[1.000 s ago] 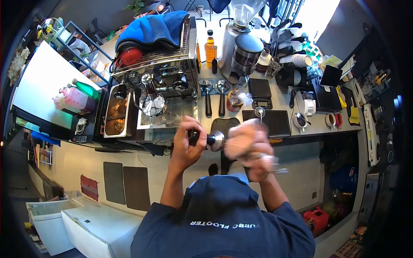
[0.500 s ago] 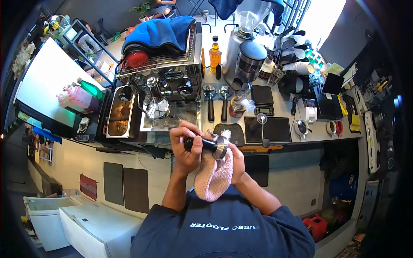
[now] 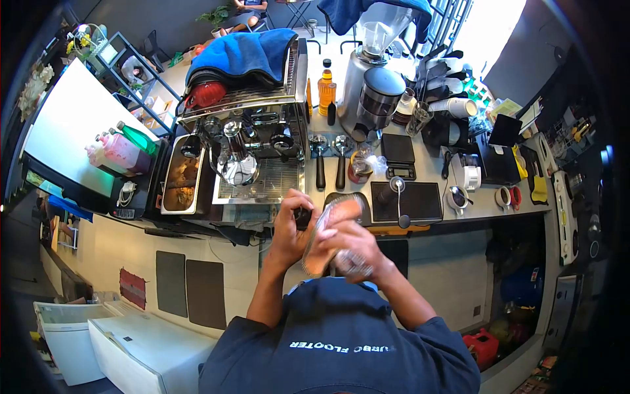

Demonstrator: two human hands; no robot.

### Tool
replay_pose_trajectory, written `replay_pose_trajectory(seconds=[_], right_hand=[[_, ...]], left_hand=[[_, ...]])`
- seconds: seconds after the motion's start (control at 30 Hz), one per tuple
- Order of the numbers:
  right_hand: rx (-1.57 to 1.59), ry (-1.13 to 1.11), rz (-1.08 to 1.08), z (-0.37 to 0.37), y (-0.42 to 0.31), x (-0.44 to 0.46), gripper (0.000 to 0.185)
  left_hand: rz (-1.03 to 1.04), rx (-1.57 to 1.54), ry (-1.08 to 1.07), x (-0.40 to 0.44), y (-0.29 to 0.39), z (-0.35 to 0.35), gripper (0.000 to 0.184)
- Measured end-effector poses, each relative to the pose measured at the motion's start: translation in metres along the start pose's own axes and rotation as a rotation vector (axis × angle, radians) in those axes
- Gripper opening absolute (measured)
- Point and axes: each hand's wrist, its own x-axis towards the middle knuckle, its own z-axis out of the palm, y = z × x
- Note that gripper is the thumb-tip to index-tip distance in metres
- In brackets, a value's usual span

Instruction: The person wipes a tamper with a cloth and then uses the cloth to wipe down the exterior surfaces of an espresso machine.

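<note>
Hanging near the counter edge (image 3: pixel 482 206), left fingers (image 3: pixel 294 198) wrap a black handle (image 3: pixel 302 217), right fingers (image 3: pixel 348 235) clutch cloth (image 3: pixel 346 209).

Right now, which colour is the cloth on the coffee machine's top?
The cloth is blue, dark-edged; see the head view.

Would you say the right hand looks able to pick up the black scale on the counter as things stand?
Probably not straight away: the right hand is taken up with the cloth, and the black scale lies beyond the dark tray.
</note>
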Motion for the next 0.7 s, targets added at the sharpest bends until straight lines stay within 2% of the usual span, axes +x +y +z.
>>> replay_pose_trajectory(seconds=[0.03,0.1,0.13,0.2,0.27,0.3,0.43,0.47,0.6,0.7], right_hand=[[-0.001,0.001,-0.002,0.01,-0.001,-0.003,0.026],[-0.351,-0.066,-0.07,0.035,0.001,-0.021,0.04],[-0.351,-0.064,-0.068,0.041,0.005,-0.029,0.04],[-0.188,-0.116,0.179,0.052,0.014,-0.041,0.036],[-0.022,-0.164,0.421,0.057,0.023,-0.047,0.039],[-0.025,-0.161,0.42,0.056,0.023,-0.047,0.039],[0.701,0.434,0.721,0.049,0.027,-0.043,0.039],[0.703,0.431,0.726,0.047,0.025,-0.044,0.039],[0.804,0.486,0.647,0.031,0.019,-0.034,0.037],[0.875,0.516,0.579,0.016,0.014,-0.02,0.036]], left_hand=[[0.016,0.001,0.033,0.001,-0.002,0.0,0.026],[0.046,0.003,0.096,0.001,-0.003,0.002,0.025],[0.045,0.002,0.093,0.001,-0.002,0.002,0.025],[0.046,-0.028,0.182,0.003,0.003,0.004,0.024],[0.051,-0.058,0.271,0.007,0.008,0.004,0.023],[0.054,-0.06,0.269,0.007,0.011,0.003,0.023],[-0.079,-0.429,0.257,0.007,0.02,-0.006,0.021],[-0.084,-0.428,0.26,0.004,0.021,-0.007,0.021],[-0.156,-0.418,0.046,-0.002,0.018,-0.006,0.022],[-0.152,-0.319,0.025,-0.007,0.014,-0.002,0.025]])
